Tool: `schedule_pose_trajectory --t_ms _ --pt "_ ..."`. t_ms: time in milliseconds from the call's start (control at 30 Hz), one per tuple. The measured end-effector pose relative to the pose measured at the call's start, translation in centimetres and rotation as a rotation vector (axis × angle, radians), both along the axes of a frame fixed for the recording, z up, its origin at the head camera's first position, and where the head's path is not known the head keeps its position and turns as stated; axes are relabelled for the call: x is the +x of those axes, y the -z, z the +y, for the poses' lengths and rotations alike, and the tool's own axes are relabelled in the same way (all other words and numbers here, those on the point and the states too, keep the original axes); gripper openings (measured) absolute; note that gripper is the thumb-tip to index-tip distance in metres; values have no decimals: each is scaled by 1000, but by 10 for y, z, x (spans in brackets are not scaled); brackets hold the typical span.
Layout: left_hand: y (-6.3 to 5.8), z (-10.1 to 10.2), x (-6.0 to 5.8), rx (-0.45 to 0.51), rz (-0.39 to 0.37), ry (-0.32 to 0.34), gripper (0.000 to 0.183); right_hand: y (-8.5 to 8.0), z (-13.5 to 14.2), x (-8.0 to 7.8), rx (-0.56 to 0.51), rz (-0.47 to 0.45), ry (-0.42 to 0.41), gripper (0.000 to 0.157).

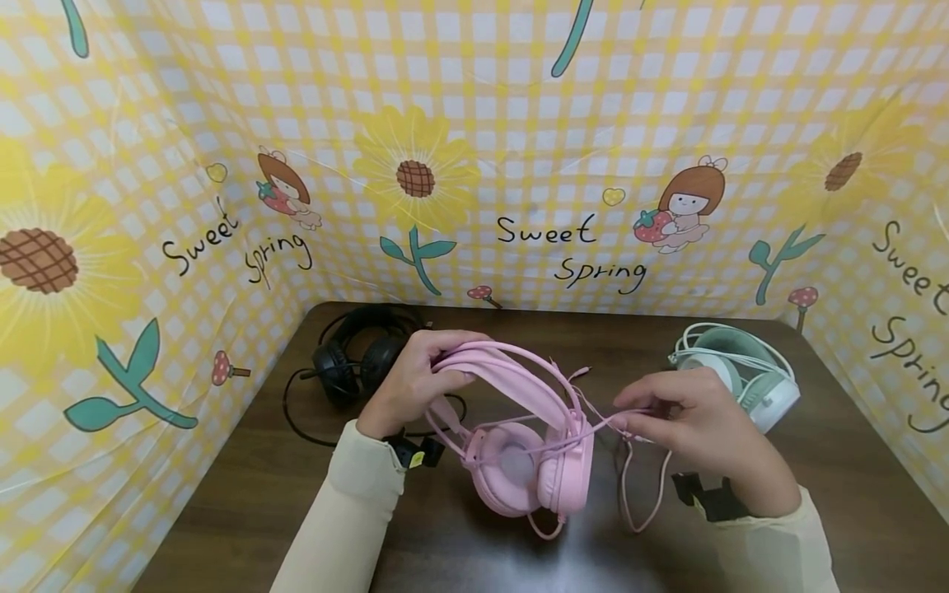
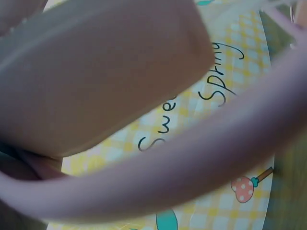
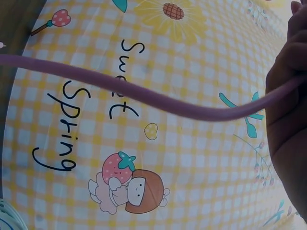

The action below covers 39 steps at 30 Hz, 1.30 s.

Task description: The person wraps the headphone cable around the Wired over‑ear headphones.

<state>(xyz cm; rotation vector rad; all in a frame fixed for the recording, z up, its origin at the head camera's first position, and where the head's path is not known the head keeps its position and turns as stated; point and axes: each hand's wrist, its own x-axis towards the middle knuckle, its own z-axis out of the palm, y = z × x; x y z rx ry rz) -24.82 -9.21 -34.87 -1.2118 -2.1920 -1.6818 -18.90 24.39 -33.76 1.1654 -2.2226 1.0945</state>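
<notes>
Pink plastic over-ear headphones [image 1: 511,461]: held over dark-brown wooden table [image 1: 237,502] | padded headband [image 1: 519,385]: grasped by left hand [image 1: 415,383] | thin pink cable [image 3: 153,101]: pinched by right hand [image 1: 697,416] | step: cable-winding, seemingly | next: slack-gathering likely needed

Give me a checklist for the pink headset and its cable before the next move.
1. Left hand grips the pink headset by its headband: ok.
2. Right hand pinches the pink cable: ok.
3. Cable slack gathered: not ok, some hangs in a loop below the right hand.
4. White-and-green headset apart from the pink one: ok.
5. Cable free of knots: cannot tell, strands overlap around the ear cups.
</notes>
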Motion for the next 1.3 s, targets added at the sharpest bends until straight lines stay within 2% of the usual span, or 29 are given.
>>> schedule_pose_trajectory --t_ms 200,500,600,833,933,1033,1200,1300 --pt "0 -1 0 30 -34 59 44 1 1 -1 6 -9 -3 34" --pt "-1 -2 1 68 -42 128 45 10 2 -10 25 -6 50 17" --pt "0 -1 1 77 -31 140 46 12 0 -11 21 5 56 19" --pt "1 4 0 134 -12 212 48 16 -4 -15 19 8 17 31" --pt "2 6 -1 143 -8 222 50 17 -5 -16 20 13 17 33" --pt "2 8 -1 148 3 221 50 17 -4 -16 24 -1 14 32" --pt "3 9 -1 170 -16 216 50 19 -3 -17 31 -65 -7 20" --pt "5 12 -1 224 -79 273 48 21 -3 -20 21 -87 -46 17"
